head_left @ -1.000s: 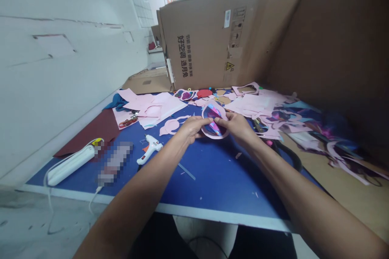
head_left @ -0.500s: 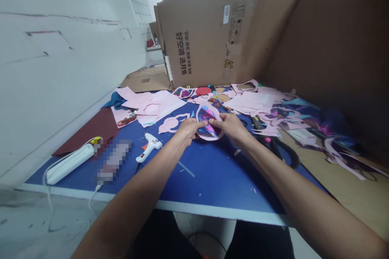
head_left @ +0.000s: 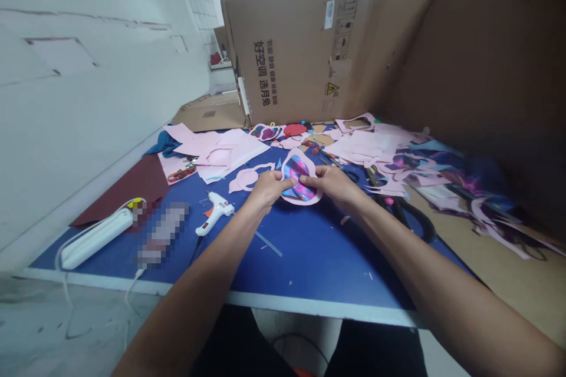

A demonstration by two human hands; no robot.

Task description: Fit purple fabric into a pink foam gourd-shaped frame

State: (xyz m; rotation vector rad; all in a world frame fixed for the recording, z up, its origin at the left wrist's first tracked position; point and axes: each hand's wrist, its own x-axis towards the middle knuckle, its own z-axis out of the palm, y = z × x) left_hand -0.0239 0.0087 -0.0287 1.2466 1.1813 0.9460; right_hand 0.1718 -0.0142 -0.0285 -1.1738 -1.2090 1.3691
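Between both hands, above the blue table, is a rounded pink cutout (head_left: 302,198) with a shiny blue-and-purple patterned piece (head_left: 299,168) in its middle. My left hand (head_left: 269,188) grips its left edge, thumb on the patterned face. On the right edge, my right hand (head_left: 333,184) pinches it the same way; the fingers behind are hidden. A pink cutout with a round centre (head_left: 244,179) lies just left of my left hand. Nearer to me is a white glue gun (head_left: 215,212), with a thin clear strip (head_left: 268,243) to its right.
Pink scraps (head_left: 367,147) and patterned offcuts (head_left: 409,162) crowd the right and back. Scissors (head_left: 345,172) lie beyond my right hand. A power strip (head_left: 99,240) and a maroon sheet (head_left: 128,188) are at left. A large cardboard box (head_left: 300,59) stands behind.
The held cutout has tilted so that its patterned face shows more broadly. Both hands have shifted slightly left with it, still gripping its edges.
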